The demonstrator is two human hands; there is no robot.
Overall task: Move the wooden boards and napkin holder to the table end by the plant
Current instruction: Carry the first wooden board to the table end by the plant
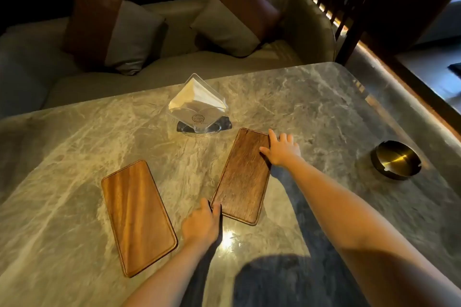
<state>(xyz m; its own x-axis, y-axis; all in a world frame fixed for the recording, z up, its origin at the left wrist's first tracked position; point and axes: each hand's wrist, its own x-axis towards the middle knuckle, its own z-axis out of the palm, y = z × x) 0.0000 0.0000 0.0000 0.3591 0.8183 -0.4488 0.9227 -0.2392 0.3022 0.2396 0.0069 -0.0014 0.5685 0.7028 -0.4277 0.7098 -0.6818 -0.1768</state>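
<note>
While both arms reach out across the marble table (324,112), the whole play turns on one diagonal: the darker wooden board (243,174) lies with its long axis running from near-left up to far-right, and the person has a hand at each end of it. Big slab first: grey stone veined in cream, polished enough to throw a lamp glare back near the wrist. The lighter wooden board (137,217) sits well apart to the left, untouched, tilted the other way, smooth, rounded at the corners, with a raised lip. The darker one shows coarser grain and the same lipped edge.

The right hand (282,149) is at the far right corner, fingers spread, thumb laid on the board's face, fingertips curling over its edge. The left hand (203,224) is at the near-left corner, fingers together and touching the rim; whether it has truly pinched it cannot be told. It looks like a two-handed lift or slide about to start.

Just beyond the board's far end stands the clear napkin holder (198,107), angular plastic, white napkins fanned inside. No plant is in view, so the destination end is anyone's guess.
</note>
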